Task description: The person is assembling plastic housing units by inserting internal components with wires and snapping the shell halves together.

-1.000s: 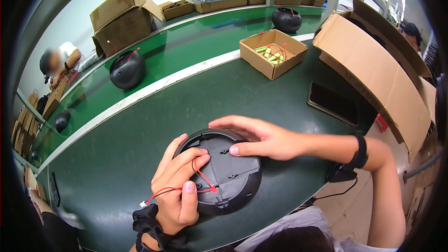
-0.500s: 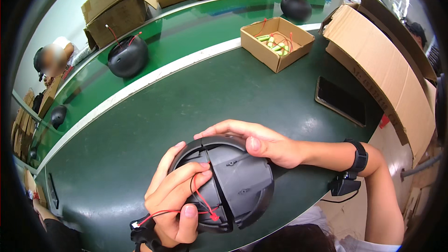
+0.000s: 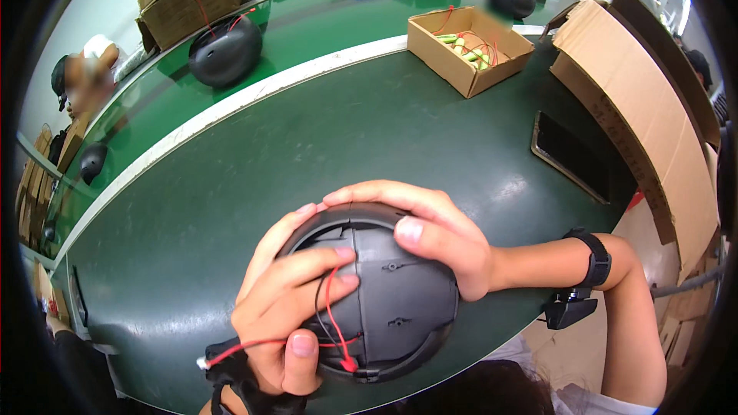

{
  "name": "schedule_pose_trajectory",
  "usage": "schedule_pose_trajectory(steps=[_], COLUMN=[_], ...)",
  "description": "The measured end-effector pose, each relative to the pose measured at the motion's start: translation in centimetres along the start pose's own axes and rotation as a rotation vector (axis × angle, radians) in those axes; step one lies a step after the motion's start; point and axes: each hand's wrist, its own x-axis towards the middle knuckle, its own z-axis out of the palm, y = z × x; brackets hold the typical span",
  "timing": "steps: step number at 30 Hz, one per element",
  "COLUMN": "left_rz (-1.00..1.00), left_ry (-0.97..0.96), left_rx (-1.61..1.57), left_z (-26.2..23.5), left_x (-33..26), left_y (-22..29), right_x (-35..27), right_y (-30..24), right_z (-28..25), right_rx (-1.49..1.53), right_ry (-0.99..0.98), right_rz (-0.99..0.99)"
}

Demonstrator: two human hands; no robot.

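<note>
Between my hands is a rounded black plastic housing point(image 3: 407, 296) made of two halves, its flat ribbed side facing up. The halves meet along a seam that looks closed. My left hand point(image 3: 269, 303) wraps the left half, with fingers lying over its face and the thumb low. Red and black wires point(image 3: 329, 311) run across that half past my fingers; one ends in a red connector point(image 3: 350, 365), another in a white plug point(image 3: 203, 363) by my wrist. My right hand point(image 3: 453, 250) curves round the far right rim, thumb pressing the top edge. Its underside is hidden.
A small cardboard box point(image 3: 438, 65) holds green cylindrical cells with wires. Right of it lie a dark phone point(image 3: 569, 157) and a large open carton point(image 3: 638, 96). Beyond the white rail, a green conveyor point(image 3: 323, 19) carries black housings point(image 3: 227, 54). Another person point(image 3: 88, 81) is at far left.
The wedge-shaped gap between the two housing halves has closed, as my hands pressed them together. The wires shifted slightly, and the whole view has tilted a little.
</note>
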Motion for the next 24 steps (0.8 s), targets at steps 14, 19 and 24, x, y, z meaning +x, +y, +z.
schedule_pose_trajectory(steps=[14, 19, 24], left_rz=[0.063, 0.036, 0.019], left_ry=[0.085, 0.286, 0.737], left_rx=[-0.113, -0.042, -0.046], left_z=[0.0, -0.2, -2.1], left_x=[-0.4, 0.0, -0.3], left_y=[-1.9, -3.1, -6.6], right_x=[2.2, 3.4, 9.8], right_y=[1.2, 1.3, 3.5], right_z=[-1.4, -1.3, -1.0], right_rx=[0.065, 0.005, 0.268], right_ry=[-0.252, -0.215, 0.047], right_rz=[0.028, -0.005, 0.231])
